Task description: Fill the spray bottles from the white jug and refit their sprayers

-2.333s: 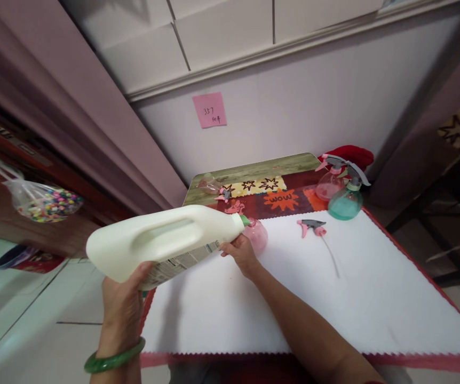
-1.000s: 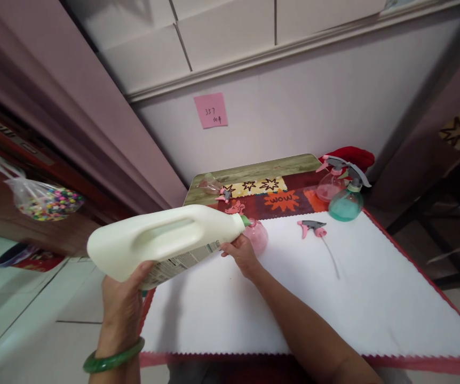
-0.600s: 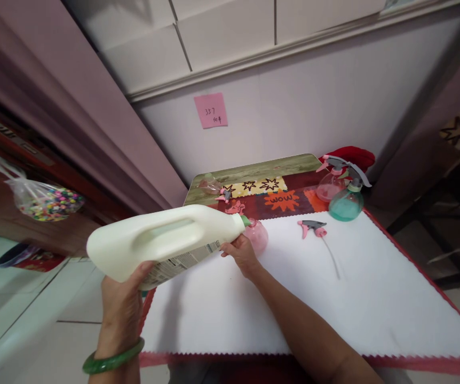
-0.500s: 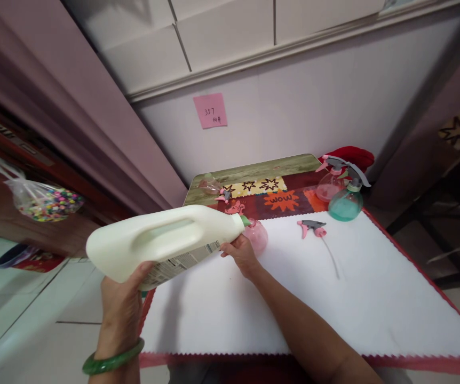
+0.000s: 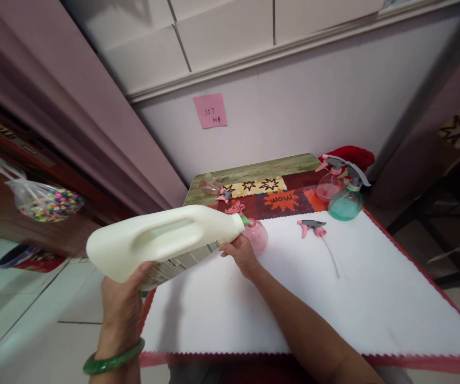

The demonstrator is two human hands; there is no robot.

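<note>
A large cream-white jug (image 5: pixel 174 232) with a moulded handle lies tilted nearly level in the air, its green spout (image 5: pixel 246 220) at the mouth of a round pink spray bottle body (image 5: pixel 258 238) on the table. My left hand (image 5: pixel 124 293), with a green bangle on the wrist, is closed round the underside near the jug's base. Under the neck, my right hand (image 5: pixel 241 256) grips the jug at its label, close beside the pink bottle. Whether liquid flows from the spout I cannot make out. A pink and grey spray head (image 5: pixel 312 228) with its tube lies to the right.
Two spray bottles stand at the back right, one pink (image 5: pixel 328 186), one holding green liquid (image 5: pixel 346 205). A clear bottle (image 5: pixel 209 184) and another spray head (image 5: pixel 225 194) lie at the back left of the table (image 5: pixel 314 304). A bag of coloured beads (image 5: pixel 52 202) hangs left.
</note>
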